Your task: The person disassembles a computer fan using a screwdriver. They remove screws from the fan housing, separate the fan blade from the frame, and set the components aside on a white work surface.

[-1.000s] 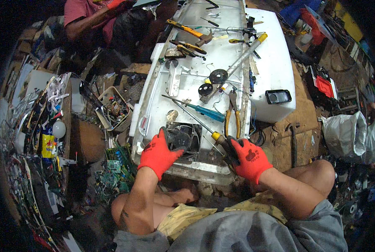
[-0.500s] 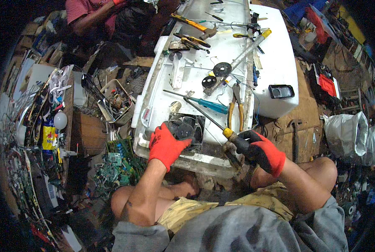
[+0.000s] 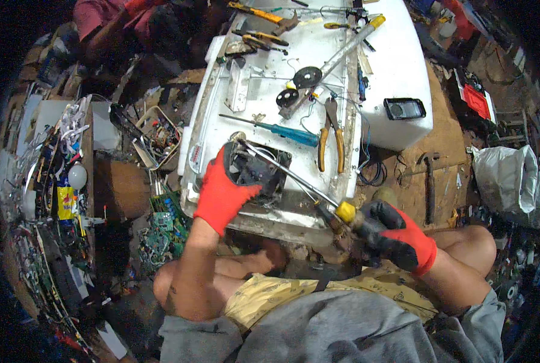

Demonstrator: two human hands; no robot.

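My left hand point(image 3: 222, 196), in a red glove, is closed round the left side of a black plastic housing point(image 3: 255, 169) with a round middle. The housing rests on a white panel point(image 3: 212, 136) in front of me. In my right hand point(image 3: 400, 236), gloved in red and black, is a long screwdriver point(image 3: 300, 179) with a yellow collar. Its shaft slants up and left across the housing, and the tip is at the housing's upper left edge. Beyond it lie a blue-handled screwdriver point(image 3: 288, 133) and orange-handled pliers point(image 3: 329, 138).
Farther up the panel are a hammer point(image 3: 267, 16), more pliers point(image 3: 261, 39), two black discs and a metal bar point(image 3: 348, 48). A black frame point(image 3: 404, 109) sits on a white block at right. Green circuit boards point(image 3: 164, 227) lie left; another person point(image 3: 109, 21) sits far left.
The housing is tilted up in my left hand. The screwdriver's tip has shifted left and down to the housing's edge, and my right hand has moved right and down. The view has shifted.
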